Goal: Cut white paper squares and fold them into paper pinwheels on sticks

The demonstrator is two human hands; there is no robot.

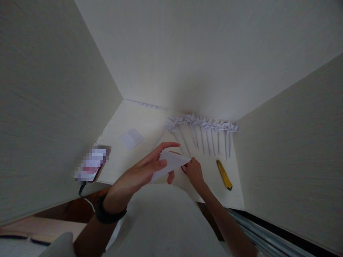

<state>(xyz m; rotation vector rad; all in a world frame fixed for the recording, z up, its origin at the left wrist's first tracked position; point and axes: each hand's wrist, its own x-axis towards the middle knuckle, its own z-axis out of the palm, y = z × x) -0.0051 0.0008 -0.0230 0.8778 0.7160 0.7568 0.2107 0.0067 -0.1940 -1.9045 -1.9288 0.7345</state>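
My left hand (pixel 150 166) grips a folded white paper (pixel 173 163) between thumb and fingers, above the near part of the desk. The paper has a triangular shape and its point faces right. At that point my right hand (pixel 194 170) is closed, with thumb and fingertips pinching the corner. A red curved loop (pixel 183 169), perhaps a scissors handle, shows beside the right fingers; the rest of it is hidden. Behind the hands, several white paper pinwheels (pixel 203 125) on thin paper sticks lie in a row.
A creased paper square (pixel 132 138) lies on the left of the white desk (pixel 115 157). On the right is a yellow utility knife (pixel 224 174). A phone (pixel 93 165) with a cable rests at the left edge. Thin sticks (pixel 143 104) lie along the back wall. Panels enclose both sides.
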